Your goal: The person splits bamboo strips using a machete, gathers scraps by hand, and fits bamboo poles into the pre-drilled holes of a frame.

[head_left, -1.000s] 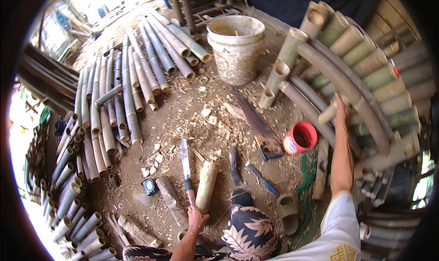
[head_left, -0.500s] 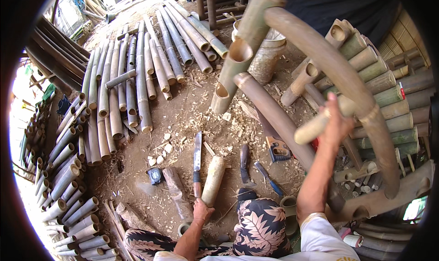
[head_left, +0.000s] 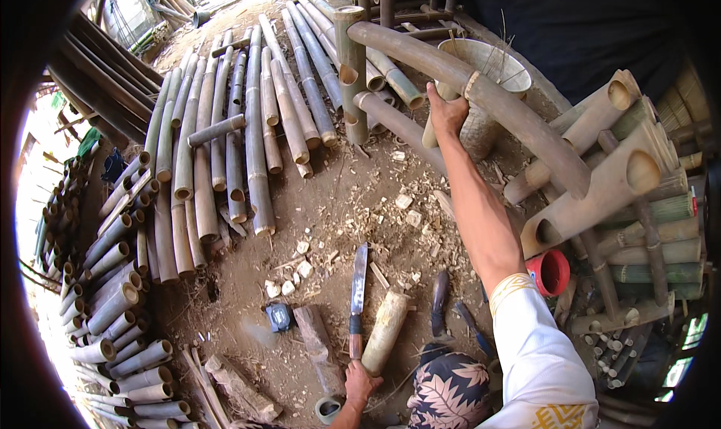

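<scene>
Gripping a bamboo frame [head_left: 518, 119] in the right hand [head_left: 448, 115], clamped just under the upper rail with a short pale piece beneath the palm. Hiding part of the lower rail behind the right forearm; cannot make out its joint with the broad right-hand post. Laying the left hand [head_left: 362, 384] at the butt of a machete [head_left: 360, 286] and the lower end of a stubby pale log [head_left: 387, 331], fingers partly out of sight; cannot tell whether clamped on one, both or neither. Losing the left forearm to the lower edge.

Showing smooth, brown, curved rails and tube-like posts with rounded notches in their walls. Partly covering a scuffed white bucket [head_left: 502, 67] with the upper rail. Holding the narrow post near the laid bamboo poles [head_left: 257, 166], the broad one beside stacked bamboo tubes [head_left: 661, 250] and above a red container [head_left: 536, 267]; cannot tell whether touching the ground. Leaving a stretch of dirt, strewn with wood chips [head_left: 404, 201], between pole ends and machete tip, bounded at the far right by a black sheet [head_left: 578, 46].
</scene>
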`<state>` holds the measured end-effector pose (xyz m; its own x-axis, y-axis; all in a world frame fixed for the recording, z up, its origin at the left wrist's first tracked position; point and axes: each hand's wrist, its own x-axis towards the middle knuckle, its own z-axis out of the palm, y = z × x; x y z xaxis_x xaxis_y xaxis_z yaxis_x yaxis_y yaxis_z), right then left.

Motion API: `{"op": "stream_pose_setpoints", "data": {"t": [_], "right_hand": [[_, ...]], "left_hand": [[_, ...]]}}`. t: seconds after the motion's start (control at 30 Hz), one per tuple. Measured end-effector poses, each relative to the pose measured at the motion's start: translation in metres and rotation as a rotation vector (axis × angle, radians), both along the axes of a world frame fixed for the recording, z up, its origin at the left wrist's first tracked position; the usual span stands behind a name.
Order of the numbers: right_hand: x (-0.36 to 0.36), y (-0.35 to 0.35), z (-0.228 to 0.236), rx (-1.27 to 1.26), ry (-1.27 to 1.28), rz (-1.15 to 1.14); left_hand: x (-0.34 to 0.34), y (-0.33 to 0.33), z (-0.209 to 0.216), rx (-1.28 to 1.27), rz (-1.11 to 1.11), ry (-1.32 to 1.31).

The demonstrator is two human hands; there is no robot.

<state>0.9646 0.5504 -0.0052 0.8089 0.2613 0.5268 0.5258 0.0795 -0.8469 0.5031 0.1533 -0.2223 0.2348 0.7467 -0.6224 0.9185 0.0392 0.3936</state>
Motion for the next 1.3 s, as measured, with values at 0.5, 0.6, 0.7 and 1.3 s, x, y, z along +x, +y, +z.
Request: {"op": "stream_pose_setpoints", "data": {"t": [0.5,0.6,0.7,1.3], "right_hand": [[0.133,-0.016,-0.021,-0.224,0.127,0.336],[0.021,-0.055,0.017,-0.636,0.254,0.641],[0.005,-0.215,0.017,-0.193,-0.339,0.529],[0.283,-0.531,0.005,0.009,0.182,-0.624]], "left_hand": [[0.019,0.002,-0.011,0.046,0.005,-0.025],[-0.008,0.0,-0.023,0.128,0.094,-0.036],[0.0,-0.003,-0.033,0.115,0.016,-0.128],[-0.011,0.006,-0.028,0.14,-0.073,-0.159]]}}
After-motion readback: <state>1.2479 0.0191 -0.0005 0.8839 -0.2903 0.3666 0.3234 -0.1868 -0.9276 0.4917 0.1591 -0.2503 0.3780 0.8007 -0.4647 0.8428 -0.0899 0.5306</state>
